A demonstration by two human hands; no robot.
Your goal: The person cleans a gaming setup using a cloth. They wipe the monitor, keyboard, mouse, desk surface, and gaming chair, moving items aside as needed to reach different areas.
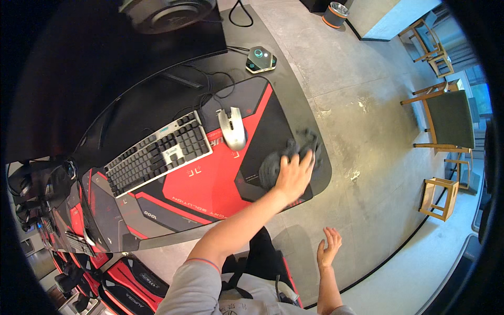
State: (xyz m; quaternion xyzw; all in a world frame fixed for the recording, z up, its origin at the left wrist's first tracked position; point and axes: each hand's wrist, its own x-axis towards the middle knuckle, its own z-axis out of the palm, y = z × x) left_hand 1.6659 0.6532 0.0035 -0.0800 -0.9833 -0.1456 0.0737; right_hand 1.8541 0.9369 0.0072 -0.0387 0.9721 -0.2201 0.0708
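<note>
My left hand (293,173) reaches across to the desk's right corner, its fingers over a black headset (271,170). The headset is blurred, and my hand covers part of it, so its exact shape is unclear. It lies over the dark right end of the red and black desk mat (204,185). Off the desk, above the floor, my right hand (330,246) hangs with fingers apart and nothing in it. A silver mouse (233,130) rests on the mat, left of the headset. Beside the mouse stands a keyboard (159,155) with dark keys and a light frame.
A dark monitor (118,63) fills the desk's back. Near its edge sits a hexagonal device (260,60) with lit icons, and loose cables (208,84) trail behind the mouse. Red and black chairs (132,281) stand lower left; wooden-framed chairs (449,118) and a bin (335,15) are across the floor.
</note>
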